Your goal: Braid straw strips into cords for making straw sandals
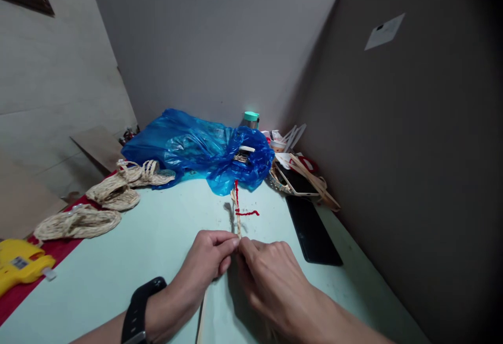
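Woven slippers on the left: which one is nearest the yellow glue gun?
The front slipper, just beyond the glue gun; the others lie farther back, toward the blue bag.

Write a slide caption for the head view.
Left hand and right hand pinch a pale strand with red yarn near its far end, woven slippers and blue bag beyond.

pale table (pixel 173 218): blue bag (pixel 188 147), sandals (pixel 112 192), perhaps a phone (pixel 314 231)
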`<state>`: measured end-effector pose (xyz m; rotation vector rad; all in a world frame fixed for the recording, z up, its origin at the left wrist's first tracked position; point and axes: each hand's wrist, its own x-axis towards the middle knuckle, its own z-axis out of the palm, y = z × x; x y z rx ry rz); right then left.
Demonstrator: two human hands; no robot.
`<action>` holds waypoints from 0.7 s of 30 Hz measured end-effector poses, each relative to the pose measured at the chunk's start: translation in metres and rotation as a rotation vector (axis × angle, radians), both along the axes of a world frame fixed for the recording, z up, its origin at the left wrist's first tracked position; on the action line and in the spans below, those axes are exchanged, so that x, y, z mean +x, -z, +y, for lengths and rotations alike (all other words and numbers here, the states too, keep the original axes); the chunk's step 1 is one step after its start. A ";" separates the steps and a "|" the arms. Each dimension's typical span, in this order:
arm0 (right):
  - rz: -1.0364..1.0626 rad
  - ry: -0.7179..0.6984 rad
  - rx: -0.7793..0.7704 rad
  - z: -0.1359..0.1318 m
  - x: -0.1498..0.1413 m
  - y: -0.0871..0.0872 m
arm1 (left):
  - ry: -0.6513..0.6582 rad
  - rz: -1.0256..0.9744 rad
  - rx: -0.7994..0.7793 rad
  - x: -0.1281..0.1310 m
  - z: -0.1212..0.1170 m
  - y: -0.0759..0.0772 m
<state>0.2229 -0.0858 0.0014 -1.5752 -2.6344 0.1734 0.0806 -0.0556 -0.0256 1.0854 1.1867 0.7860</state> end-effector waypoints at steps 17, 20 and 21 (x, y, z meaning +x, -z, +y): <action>0.774 -0.026 -0.464 0.033 0.030 -0.015 | -0.002 -0.114 0.032 -0.003 -0.006 -0.012; 0.966 -0.028 -0.805 0.035 0.025 -0.004 | 0.042 -0.108 0.095 -0.003 -0.005 -0.013; 0.994 0.000 -0.814 0.035 0.022 -0.001 | 0.054 -0.092 0.118 -0.003 -0.005 -0.014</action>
